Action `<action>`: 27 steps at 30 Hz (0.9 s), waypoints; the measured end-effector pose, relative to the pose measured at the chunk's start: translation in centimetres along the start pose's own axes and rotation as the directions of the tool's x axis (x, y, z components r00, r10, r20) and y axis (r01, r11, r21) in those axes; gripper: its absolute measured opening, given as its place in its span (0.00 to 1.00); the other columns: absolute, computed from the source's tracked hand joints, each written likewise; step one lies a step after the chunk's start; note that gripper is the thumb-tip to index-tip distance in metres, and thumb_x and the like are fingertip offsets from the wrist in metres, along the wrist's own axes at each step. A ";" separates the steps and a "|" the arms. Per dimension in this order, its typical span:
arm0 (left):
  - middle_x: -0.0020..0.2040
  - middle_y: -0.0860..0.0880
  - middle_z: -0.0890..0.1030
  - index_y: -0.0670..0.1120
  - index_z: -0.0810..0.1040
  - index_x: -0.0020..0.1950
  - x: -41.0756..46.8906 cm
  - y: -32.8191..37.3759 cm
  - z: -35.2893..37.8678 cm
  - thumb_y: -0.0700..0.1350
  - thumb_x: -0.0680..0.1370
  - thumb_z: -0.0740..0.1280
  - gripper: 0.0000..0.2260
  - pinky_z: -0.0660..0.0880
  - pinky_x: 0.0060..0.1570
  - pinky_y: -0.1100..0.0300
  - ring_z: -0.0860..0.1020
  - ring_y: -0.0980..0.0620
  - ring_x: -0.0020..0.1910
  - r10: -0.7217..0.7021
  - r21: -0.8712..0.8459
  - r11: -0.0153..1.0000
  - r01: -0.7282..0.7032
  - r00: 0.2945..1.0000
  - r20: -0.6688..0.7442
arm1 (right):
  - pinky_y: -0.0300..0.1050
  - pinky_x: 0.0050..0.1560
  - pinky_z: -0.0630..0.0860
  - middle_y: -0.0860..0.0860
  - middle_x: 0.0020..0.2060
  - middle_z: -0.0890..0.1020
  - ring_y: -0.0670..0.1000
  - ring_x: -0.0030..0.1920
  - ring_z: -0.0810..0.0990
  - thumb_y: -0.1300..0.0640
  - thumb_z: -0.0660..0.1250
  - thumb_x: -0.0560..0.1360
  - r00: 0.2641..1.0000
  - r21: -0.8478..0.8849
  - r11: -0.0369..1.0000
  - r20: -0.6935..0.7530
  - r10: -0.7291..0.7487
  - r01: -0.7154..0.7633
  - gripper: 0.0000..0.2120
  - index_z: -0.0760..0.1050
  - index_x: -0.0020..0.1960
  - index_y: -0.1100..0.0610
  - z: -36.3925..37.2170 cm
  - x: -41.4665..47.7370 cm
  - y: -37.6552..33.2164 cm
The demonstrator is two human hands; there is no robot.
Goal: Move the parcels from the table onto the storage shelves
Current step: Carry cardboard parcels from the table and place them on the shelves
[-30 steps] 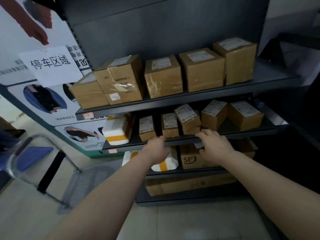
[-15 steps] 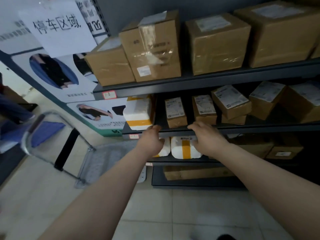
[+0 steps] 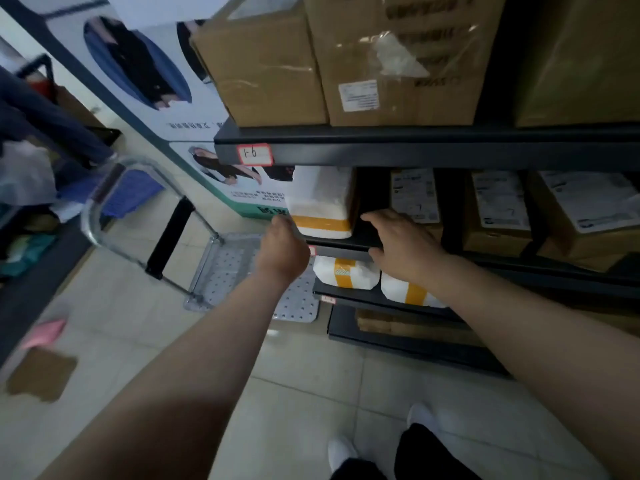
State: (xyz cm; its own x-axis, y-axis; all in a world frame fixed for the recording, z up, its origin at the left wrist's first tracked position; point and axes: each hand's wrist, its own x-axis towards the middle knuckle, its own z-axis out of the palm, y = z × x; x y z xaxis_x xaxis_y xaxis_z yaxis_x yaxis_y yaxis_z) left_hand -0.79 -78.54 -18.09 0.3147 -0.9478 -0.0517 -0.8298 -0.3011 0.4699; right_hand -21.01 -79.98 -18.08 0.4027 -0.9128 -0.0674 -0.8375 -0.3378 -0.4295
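A white foam parcel with orange tape [image 3: 320,202] stands at the left end of the second shelf of the dark metal rack [image 3: 415,154]. My left hand [image 3: 282,249] is at the parcel's left front corner, its fingers curled out of sight. To the parcel's right, my right hand [image 3: 401,244] lies open on the shelf edge, fingers spread in the gap before a small labelled cardboard parcel [image 3: 414,195]. More labelled parcels [image 3: 498,209] stand further right. Big cardboard boxes [image 3: 263,71] fill the shelf above. Two white taped parcels [image 3: 343,273] lie on the shelf below.
A folding metal trolley [image 3: 221,271] with a chrome handle [image 3: 104,209] stands on the tiled floor left of the rack. A scrap of cardboard [image 3: 41,375] and a pink item [image 3: 45,332] lie on the floor at left. My white shoes [image 3: 341,452] are at the bottom.
I have come closer and shifted left along the rack. Both hands slid left along the second shelf edge and now flank the white foam parcel.
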 end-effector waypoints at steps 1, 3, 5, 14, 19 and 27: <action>0.62 0.36 0.75 0.36 0.68 0.63 0.5 -0.1 0.0 0.34 0.79 0.59 0.13 0.68 0.52 0.56 0.74 0.39 0.61 -0.038 -0.055 0.998 0.038 0.999 0.002 | 0.53 0.65 0.68 0.53 0.71 0.65 0.57 0.68 0.67 0.56 0.65 0.76 1.000 0.007 1.000 0.011 0.015 -0.015 0.30 0.57 0.75 0.52 0.3 0.4 -0.1; 0.66 0.37 0.73 0.37 0.64 0.68 1.6 -0.9 0.0 0.34 0.79 0.58 0.17 0.69 0.56 0.55 0.72 0.39 0.64 -0.064 -0.120 0.990 0.067 0.997 0.030 | 0.54 0.66 0.67 0.54 0.72 0.65 0.58 0.68 0.67 0.55 0.65 0.76 0.998 0.000 0.999 0.021 0.054 -0.054 0.35 0.51 0.77 0.51 1.5 1.5 -0.5; 0.70 0.37 0.69 0.41 0.56 0.76 2.6 -1.9 0.0 0.36 0.81 0.58 0.24 0.68 0.60 0.53 0.70 0.39 0.67 -0.004 -0.130 0.991 0.011 0.998 0.055 | 0.55 0.66 0.67 0.56 0.72 0.65 0.59 0.67 0.68 0.55 0.66 0.76 0.997 -0.002 0.997 -0.014 0.080 -0.080 0.40 0.44 0.78 0.50 2.5 2.2 -1.0; 0.64 0.43 0.76 0.49 0.47 0.80 4.4 -4.1 0.2 0.31 0.76 0.61 0.37 0.77 0.55 0.46 0.78 0.44 0.54 0.210 -0.239 0.955 -0.175 0.969 0.128 | 0.53 0.59 0.72 0.58 0.65 0.72 0.59 0.60 0.74 0.58 0.67 0.74 0.966 0.062 0.991 -0.220 0.134 -0.123 0.41 0.45 0.78 0.48 4.7 3.9 -4.1; 0.67 0.45 0.75 0.49 0.47 0.79 5.0 -5.2 -0.3 0.32 0.75 0.62 0.38 0.77 0.54 0.47 0.77 0.43 0.58 0.228 -0.279 0.943 -0.183 0.964 0.137 | 0.54 0.59 0.73 0.57 0.65 0.73 0.58 0.60 0.74 0.57 0.68 0.75 0.954 0.094 0.978 -0.222 0.203 -0.186 0.43 0.42 0.78 0.47 5.6 4.1 -6.2; 0.57 0.40 0.76 0.37 0.67 0.63 2.4 -5.5 2.0 0.42 0.77 0.64 0.17 0.69 0.45 0.56 0.77 0.40 0.54 0.110 -0.005 0.993 -0.115 0.930 0.351 | 0.55 0.68 0.65 0.55 0.72 0.65 0.56 0.71 0.65 0.60 0.65 0.75 0.920 0.101 0.964 -0.289 0.265 -0.246 0.34 0.54 0.77 0.52 5.6 0.2 -4.3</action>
State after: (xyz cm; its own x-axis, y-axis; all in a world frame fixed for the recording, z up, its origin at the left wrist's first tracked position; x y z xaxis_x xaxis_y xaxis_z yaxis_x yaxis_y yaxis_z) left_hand 3.59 -79.38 -22.52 0.0399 -0.9514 -0.3055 -0.8582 -0.1892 0.4772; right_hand -15.27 -77.46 -21.30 0.0415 -0.9956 0.0842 -0.8693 -0.0775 -0.4881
